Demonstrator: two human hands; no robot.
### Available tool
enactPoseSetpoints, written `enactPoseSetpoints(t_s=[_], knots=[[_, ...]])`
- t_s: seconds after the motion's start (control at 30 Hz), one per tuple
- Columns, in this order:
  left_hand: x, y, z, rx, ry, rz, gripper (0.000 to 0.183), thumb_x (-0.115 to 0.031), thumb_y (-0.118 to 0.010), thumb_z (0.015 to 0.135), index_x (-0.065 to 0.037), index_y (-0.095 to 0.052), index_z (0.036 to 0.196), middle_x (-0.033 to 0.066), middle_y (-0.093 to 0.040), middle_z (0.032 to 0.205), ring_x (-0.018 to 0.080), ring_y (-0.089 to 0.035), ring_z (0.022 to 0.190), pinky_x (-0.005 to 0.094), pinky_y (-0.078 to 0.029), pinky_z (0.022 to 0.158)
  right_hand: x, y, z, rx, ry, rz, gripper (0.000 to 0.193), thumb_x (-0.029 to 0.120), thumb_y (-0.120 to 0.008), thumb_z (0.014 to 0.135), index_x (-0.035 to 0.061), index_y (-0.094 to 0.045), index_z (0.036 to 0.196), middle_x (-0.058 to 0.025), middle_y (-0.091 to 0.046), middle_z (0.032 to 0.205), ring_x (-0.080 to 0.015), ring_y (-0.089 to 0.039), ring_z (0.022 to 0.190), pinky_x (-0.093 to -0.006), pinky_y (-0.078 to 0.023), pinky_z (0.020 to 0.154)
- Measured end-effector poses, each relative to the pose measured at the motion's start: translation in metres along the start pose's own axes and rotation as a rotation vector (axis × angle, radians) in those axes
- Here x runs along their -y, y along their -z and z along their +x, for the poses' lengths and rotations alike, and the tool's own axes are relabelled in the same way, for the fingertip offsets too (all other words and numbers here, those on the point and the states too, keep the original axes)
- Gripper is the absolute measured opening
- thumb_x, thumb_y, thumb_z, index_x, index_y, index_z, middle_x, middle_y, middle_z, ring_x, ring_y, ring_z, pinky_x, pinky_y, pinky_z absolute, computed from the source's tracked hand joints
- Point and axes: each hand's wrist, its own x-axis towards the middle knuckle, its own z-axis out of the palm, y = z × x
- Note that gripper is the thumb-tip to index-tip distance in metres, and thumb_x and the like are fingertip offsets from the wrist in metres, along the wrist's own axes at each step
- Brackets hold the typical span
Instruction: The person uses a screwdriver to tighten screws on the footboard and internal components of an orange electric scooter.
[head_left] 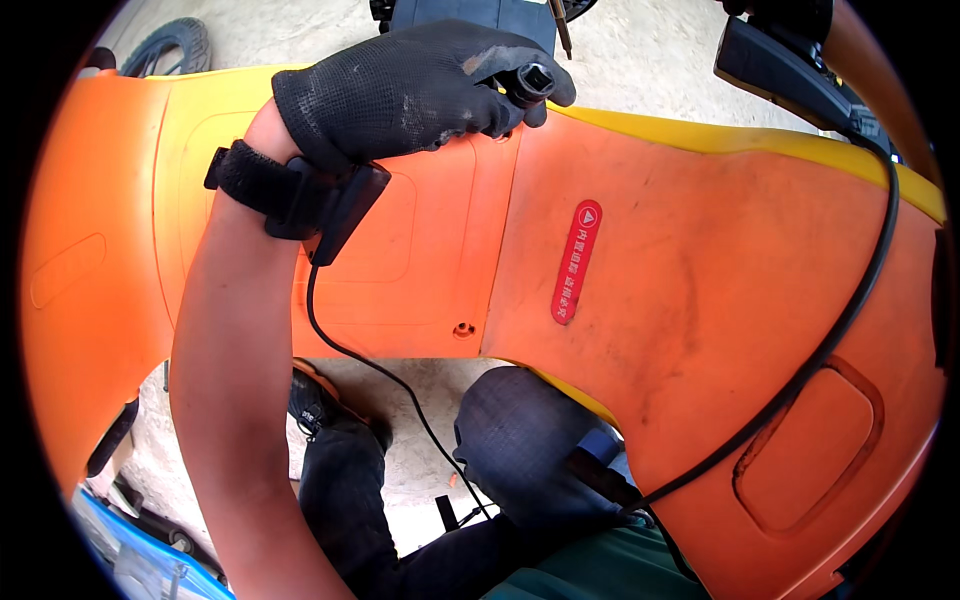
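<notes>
My left hand, in a black knit glove, reaches over the orange and yellow plastic body panel near its far edge. Its fingers are curled round a dark socket whose square drive hole faces up. Just below that hand is a screw hole in the panel; a second screw hole sits near the panel's near edge. My right hand, also black-gloved, is cut off at the upper right rim beyond the panel, and its fingers are hidden.
Black cables run from the devices strapped to both wrists across the panel. A tyre lies at the far left on the concrete floor. My bent knee is close under the panel. Something blue stands at the lower left.
</notes>
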Motion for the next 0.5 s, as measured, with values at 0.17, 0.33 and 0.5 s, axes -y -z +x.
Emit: enactPoseSetpoints(t_s=[0.17,0.33,0.5], knots=[[-0.005,-0.001,0.003,-0.067,0.1,-0.003,0.036,-0.023,-0.066,0.087,-0.003,-0.066,0.117,0.0135,-0.067,0.112,0.0305,-0.062,0.104,0.037,-0.049,0.092,0.004,-0.004,0.002,-0.044,-0.082,-0.008,0.025,0.018,-0.047,0.102,-0.0039,-0.06,0.101,-0.0109,-0.069,0.087,-0.0162,-0.066,0.075,-0.0328,-0.056,0.072],[-0.028,0.007,0.005,-0.044,0.211,0.005,0.033,-0.014,-0.07,0.084,-0.005,-0.066,0.115,0.0086,-0.069,0.104,0.0208,-0.063,0.094,0.0324,-0.049,0.09,0.005,-0.005,0.001,-0.047,-0.098,0.018,0.026,0.018,-0.047,0.102,-0.0044,-0.06,0.1,-0.0111,-0.069,0.088,-0.017,-0.067,0.076,-0.0325,-0.057,0.074],[-0.03,0.009,0.003,-0.067,0.165,0.064,0.031,-0.014,-0.072,0.082,-0.003,-0.067,0.11,0.0093,-0.069,0.099,0.0218,-0.064,0.089,0.0317,-0.05,0.086,0.002,-0.002,0.0,-0.032,-0.013,0.002,0.027,0.017,-0.047,0.102,-0.0054,-0.061,0.099,-0.0116,-0.07,0.087,-0.0182,-0.07,0.076,-0.0329,-0.059,0.074]])
